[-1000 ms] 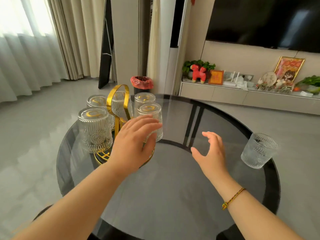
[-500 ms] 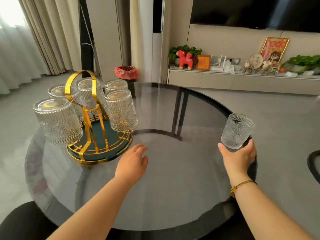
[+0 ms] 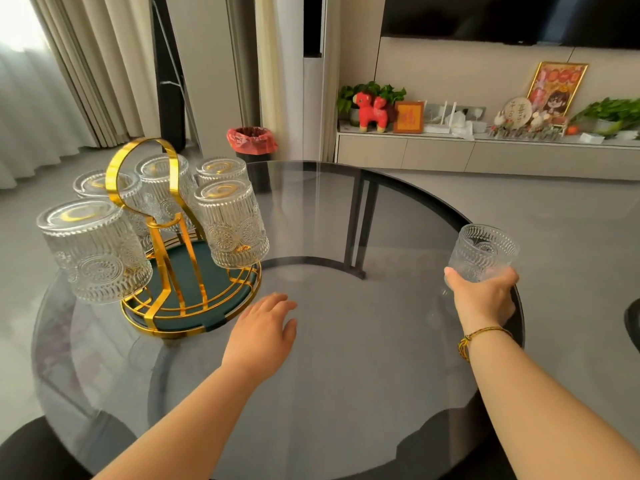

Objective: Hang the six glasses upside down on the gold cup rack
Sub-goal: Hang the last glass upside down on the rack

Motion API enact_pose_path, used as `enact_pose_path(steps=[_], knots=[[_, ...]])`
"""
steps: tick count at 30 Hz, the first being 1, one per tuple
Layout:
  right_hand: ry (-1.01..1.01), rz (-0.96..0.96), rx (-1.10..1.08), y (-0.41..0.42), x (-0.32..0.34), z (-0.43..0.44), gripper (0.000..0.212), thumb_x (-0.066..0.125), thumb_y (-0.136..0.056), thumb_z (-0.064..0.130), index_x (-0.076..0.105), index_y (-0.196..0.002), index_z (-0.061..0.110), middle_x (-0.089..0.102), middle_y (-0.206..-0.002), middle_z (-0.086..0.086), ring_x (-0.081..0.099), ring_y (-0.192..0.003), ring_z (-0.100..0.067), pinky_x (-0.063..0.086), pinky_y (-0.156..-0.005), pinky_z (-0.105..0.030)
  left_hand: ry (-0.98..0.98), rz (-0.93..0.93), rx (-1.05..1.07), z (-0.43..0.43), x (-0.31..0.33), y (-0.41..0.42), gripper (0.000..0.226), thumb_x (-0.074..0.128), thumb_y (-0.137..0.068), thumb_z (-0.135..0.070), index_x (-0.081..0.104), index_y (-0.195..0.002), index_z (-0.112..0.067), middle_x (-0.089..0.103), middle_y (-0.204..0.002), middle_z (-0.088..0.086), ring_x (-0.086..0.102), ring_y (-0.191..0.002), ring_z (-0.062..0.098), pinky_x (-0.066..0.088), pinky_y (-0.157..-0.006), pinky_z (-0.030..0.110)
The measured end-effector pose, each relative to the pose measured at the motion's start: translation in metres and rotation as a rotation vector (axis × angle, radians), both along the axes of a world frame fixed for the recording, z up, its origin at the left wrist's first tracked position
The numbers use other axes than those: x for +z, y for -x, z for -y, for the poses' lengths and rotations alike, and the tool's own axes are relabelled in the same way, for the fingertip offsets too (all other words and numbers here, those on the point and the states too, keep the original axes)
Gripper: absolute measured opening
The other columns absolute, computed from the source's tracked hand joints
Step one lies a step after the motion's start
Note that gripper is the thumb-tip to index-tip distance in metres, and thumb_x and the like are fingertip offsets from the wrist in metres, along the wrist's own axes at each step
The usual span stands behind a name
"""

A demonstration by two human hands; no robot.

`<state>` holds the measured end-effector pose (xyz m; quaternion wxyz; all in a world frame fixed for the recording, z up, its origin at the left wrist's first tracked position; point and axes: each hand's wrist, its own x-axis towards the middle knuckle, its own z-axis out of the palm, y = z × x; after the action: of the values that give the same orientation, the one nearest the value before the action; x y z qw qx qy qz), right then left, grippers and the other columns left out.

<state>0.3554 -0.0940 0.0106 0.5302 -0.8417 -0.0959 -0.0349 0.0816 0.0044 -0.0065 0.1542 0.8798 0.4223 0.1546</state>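
The gold cup rack with a dark green base stands on the left of the round glass table. Several ribbed clear glasses hang on it upside down; the nearest ones are at the front left and front right. One more ribbed glass stands upright at the table's right edge, and my right hand is wrapped around its lower part. My left hand hovers flat over the table just right of the rack's base, fingers apart, holding nothing.
A bin with a red bag stands on the floor behind the table. A low cabinet with ornaments and plants runs along the far wall under a dark screen. Curtains hang at the left. A dark chair edge shows at far right.
My left hand drew back from the rack to the table beside its base. My right hand reached to the table's right edge and closed around the upright glass. The view shifted right.
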Motion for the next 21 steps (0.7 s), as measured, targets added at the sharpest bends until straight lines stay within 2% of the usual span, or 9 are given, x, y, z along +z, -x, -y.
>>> enact_pose_path(steps=[3,6,11,12,14,16,18,21], knots=[[-0.07,-0.022,0.042,0.002,-0.001,0.003,0.075,0.076,-0.058,0.029,0.033,-0.117,0.01,0.053,-0.12,-0.017,0.051,-0.105,-0.039,0.044,-0.09,-0.042,-0.002,0.002,-0.003,0.0,0.001,0.0,0.035,0.039,-0.091,-0.028,0.04,-0.126,-0.023,0.039,-0.141,-0.001,0.032,-0.131,0.018,0.025,-0.109,0.034],[-0.167,-0.023,0.139,0.012,-0.001,0.009,0.077,0.077,-0.059,0.025,0.033,-0.12,0.013,0.049,-0.12,-0.009,0.05,-0.093,-0.025,0.04,-0.076,-0.03,0.004,0.007,0.0,0.001,0.002,0.001,0.035,0.039,-0.091,-0.028,0.04,-0.126,-0.023,0.038,-0.142,-0.001,0.031,-0.131,0.018,0.025,-0.11,0.035],[-0.234,-0.007,0.418,0.035,0.02,0.015,0.065,0.077,-0.06,0.017,0.039,-0.113,0.018,0.05,-0.108,0.0,0.053,-0.085,-0.011,0.041,-0.062,-0.016,0.018,0.029,-0.014,0.004,0.008,0.004,0.033,0.04,-0.091,-0.025,0.043,-0.124,-0.022,0.04,-0.141,-0.001,0.033,-0.13,0.018,0.026,-0.109,0.033],[-0.226,-0.017,0.491,0.04,0.028,0.015,0.063,0.076,-0.062,0.015,0.041,-0.114,0.018,0.052,-0.108,-0.001,0.054,-0.088,-0.012,0.043,-0.064,-0.017,0.025,0.053,-0.023,0.006,0.01,0.006,0.032,0.041,-0.091,-0.023,0.045,-0.123,-0.021,0.042,-0.139,-0.001,0.036,-0.128,0.017,0.028,-0.107,0.032],[-0.205,-0.053,0.627,0.049,0.046,0.014,0.058,0.072,-0.066,0.015,0.044,-0.117,0.015,0.055,-0.113,-0.004,0.055,-0.098,-0.018,0.047,-0.074,-0.027,0.033,0.156,-0.029,0.01,0.014,0.013,0.028,0.043,-0.09,-0.019,0.052,-0.116,-0.021,0.05,-0.132,-0.002,0.045,-0.12,0.015,0.036,-0.099,0.027],[-0.196,-0.062,0.733,0.061,0.065,0.011,0.051,0.07,-0.069,0.014,0.044,-0.113,0.016,0.054,-0.113,-0.004,0.053,-0.102,-0.019,0.045,-0.079,-0.032,-0.016,0.278,-0.032,0.015,0.023,0.024,0.024,0.047,-0.088,-0.014,0.059,-0.108,-0.019,0.058,-0.122,-0.001,0.053,-0.11,0.014,0.04,-0.088,0.022],[-0.185,-0.069,0.814,0.074,0.082,0.006,0.049,0.07,-0.07,0.012,0.04,-0.107,0.022,0.051,-0.109,-0.002,0.052,-0.097,-0.017,0.045,-0.078,-0.032,-0.116,0.383,-0.048,0.017,0.041,0.036,0.02,0.052,-0.085,-0.007,0.064,-0.099,-0.014,0.064,-0.111,0.004,0.059,-0.101,0.02,0.042,-0.081,0.023],[-0.184,-0.171,0.943,0.096,0.102,-0.003,0.046,0.067,-0.072,0.01,0.035,-0.104,0.021,0.05,-0.097,0.005,0.055,-0.085,-0.01,0.05,-0.063,-0.029,-0.297,0.515,-0.064,0.012,0.082,0.057,0.02,0.049,-0.08,-0.008,0.066,-0.089,-0.008,0.067,-0.102,0.012,0.058,-0.096,0.023,0.042,-0.081,0.03]])
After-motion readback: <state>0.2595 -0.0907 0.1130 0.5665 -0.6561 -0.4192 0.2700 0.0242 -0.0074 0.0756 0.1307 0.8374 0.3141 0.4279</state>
